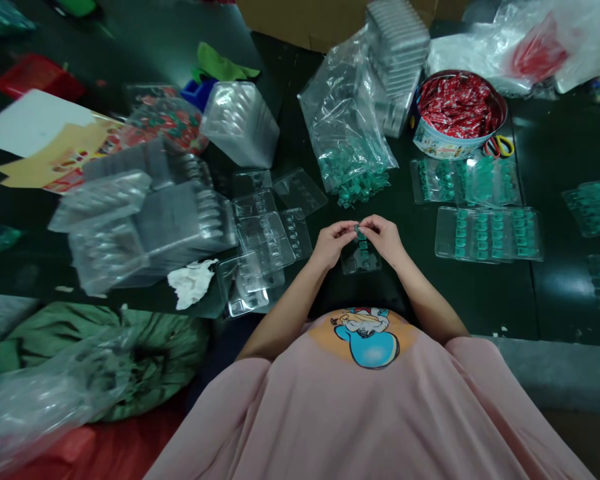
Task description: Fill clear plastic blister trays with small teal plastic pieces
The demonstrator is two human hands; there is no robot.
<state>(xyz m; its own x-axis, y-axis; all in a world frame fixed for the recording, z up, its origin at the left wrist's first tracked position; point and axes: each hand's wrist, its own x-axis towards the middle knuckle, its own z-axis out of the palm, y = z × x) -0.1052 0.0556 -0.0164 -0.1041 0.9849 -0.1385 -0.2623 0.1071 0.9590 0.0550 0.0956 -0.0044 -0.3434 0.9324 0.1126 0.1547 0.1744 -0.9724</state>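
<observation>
My left hand (331, 244) and my right hand (385, 240) meet at the table's front middle, fingertips pinched together. Between them is a small green plastic piece (361, 235), partly covered by the fingers, at the far end of a clear plastic blister tray (363, 264). Another green piece (363, 245) sits in that tray just nearer to me. Beyond my hands lies a heap of loose green pieces (363, 185), spilling from a clear plastic bag (347, 113).
Filled blister trays (489, 233) lie to the right. Stacks of clear trays (173, 220) and loose ones (265, 240) stand left, beside a crumpled white tissue (191, 283). Behind are a round tin (443, 143) of red packets, scissors (500, 146) and a tall tray stack (400, 53).
</observation>
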